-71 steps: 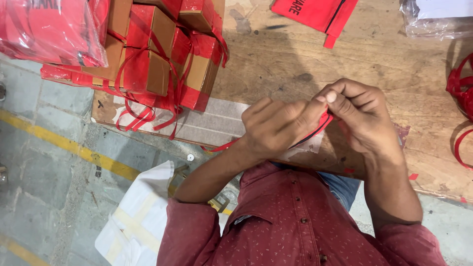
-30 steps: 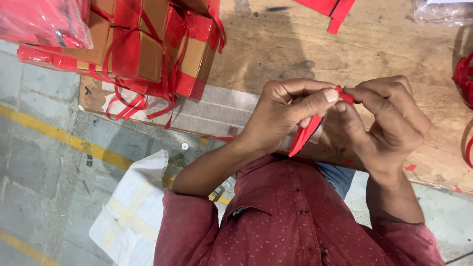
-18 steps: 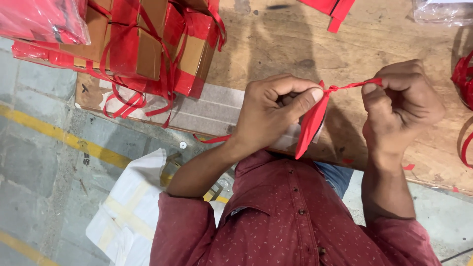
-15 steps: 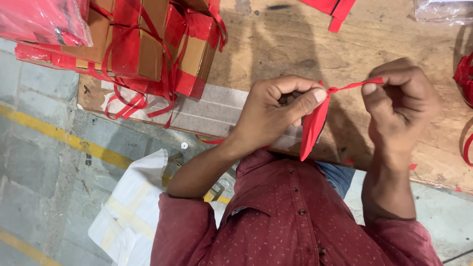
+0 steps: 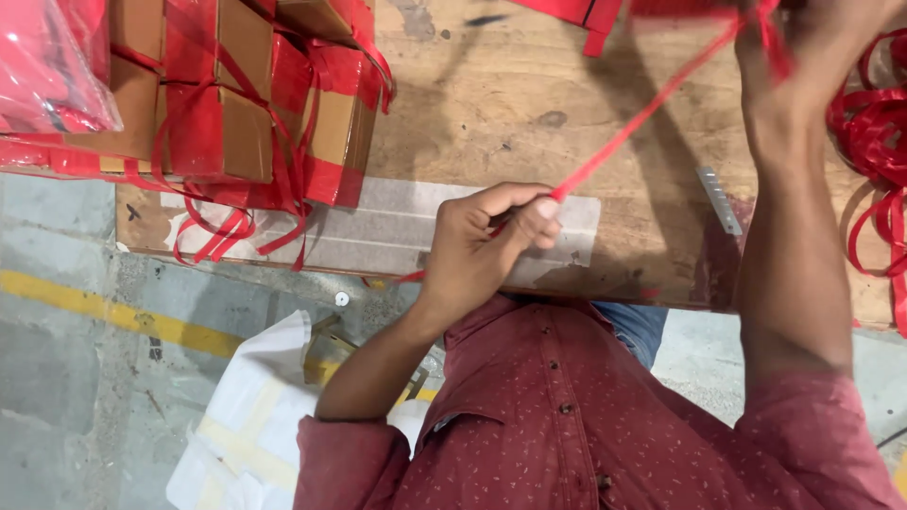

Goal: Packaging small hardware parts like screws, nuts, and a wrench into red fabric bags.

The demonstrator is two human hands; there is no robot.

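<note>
A wooden table point(image 5: 491, 104) is filling the upper part of the view, its near edge running above a grey concrete floor point(image 5: 66, 416) crossed by a yellow line point(image 5: 113, 316). A stack of brown cardboard boxes point(image 5: 222, 99) wrapped in red ribbon is sitting on the table's left end, with loose loops hanging over the edge. A white sack point(image 5: 250, 416) is lying on the floor beside the person's left arm. The right hand point(image 5: 812, 38) is reaching up to the top edge of the frame, and it seems to be closed around the far end of a red ribbon point(image 5: 642, 118), though blur makes the grip hard to judge. The ribbon is stretching taut and slanting down over the table to the left hand point(image 5: 487, 246), which is pinching it between thumb and fingertips just above the table's near edge. A tangle of spare ribbon point(image 5: 874, 161) is lying at the table's right end.
</note>
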